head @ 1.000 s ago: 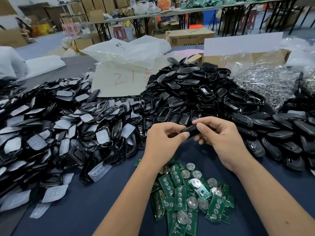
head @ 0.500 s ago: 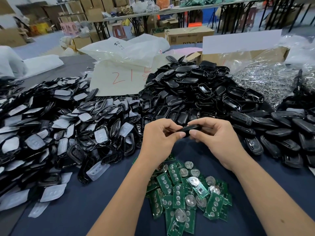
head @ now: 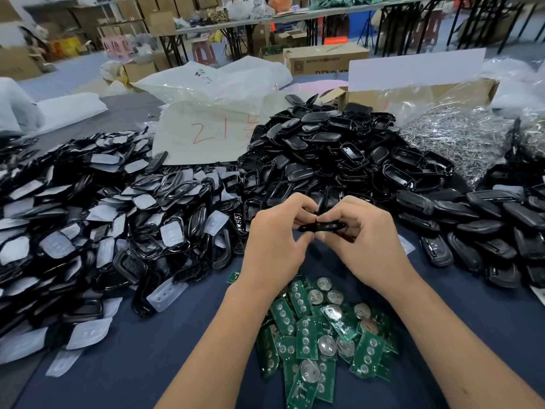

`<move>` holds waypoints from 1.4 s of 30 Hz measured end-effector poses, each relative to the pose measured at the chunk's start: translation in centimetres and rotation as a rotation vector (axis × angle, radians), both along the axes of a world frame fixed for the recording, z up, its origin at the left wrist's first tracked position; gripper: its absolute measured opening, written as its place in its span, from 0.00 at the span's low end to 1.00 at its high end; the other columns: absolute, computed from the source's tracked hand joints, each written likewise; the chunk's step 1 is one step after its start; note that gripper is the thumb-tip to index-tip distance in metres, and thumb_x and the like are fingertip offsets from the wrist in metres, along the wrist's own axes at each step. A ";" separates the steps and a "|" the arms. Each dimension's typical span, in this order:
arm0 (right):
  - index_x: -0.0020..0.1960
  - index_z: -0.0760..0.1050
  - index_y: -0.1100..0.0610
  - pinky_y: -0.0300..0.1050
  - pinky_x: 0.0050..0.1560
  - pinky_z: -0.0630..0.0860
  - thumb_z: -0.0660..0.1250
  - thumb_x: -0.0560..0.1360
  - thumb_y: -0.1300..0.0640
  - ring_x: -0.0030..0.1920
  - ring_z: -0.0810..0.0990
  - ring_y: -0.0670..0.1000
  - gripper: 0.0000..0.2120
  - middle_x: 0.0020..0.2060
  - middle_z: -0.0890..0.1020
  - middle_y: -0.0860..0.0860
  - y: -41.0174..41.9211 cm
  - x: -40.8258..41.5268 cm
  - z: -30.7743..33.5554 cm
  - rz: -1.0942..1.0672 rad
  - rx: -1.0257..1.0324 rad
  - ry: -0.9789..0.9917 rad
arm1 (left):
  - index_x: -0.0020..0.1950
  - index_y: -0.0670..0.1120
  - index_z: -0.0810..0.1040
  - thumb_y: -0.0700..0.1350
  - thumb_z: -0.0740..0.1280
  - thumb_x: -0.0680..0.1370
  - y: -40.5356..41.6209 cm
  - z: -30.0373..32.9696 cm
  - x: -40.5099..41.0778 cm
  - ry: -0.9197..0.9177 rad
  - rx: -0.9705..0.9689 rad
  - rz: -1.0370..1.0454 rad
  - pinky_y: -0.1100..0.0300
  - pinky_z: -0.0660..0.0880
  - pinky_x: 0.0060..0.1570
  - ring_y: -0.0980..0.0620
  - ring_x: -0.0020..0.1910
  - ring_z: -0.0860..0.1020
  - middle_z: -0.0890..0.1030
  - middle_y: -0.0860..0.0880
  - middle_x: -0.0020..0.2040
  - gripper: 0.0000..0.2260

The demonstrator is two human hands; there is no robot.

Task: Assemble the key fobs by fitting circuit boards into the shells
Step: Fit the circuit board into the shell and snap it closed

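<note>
One black shell (head: pixel 321 226) pinched between two hands (head: pixel 272 246) (head: pixel 364 242).

Head camera looks forward and down, close over the table (head: pixel 124 364) (one view only).

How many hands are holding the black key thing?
2. The left hand pinches the black key fob at its left end; the right hand grips its right end.
</note>
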State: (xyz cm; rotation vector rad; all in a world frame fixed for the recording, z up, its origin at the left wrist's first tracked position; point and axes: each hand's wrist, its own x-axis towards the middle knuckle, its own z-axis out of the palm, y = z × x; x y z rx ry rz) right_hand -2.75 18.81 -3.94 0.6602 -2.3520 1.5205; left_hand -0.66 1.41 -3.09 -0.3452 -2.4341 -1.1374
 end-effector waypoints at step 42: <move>0.29 0.74 0.56 0.34 0.22 0.57 0.73 0.74 0.47 0.22 0.60 0.46 0.20 0.24 0.68 0.52 -0.6 0.0 -0.1 0.055 -0.566 -0.450 | 0.57 0.31 0.79 0.29 0.72 0.74 0.6 0.1 -0.4 -0.613 1.013 -0.273 0.56 0.84 0.46 0.43 0.44 0.85 0.78 0.33 0.51 0.12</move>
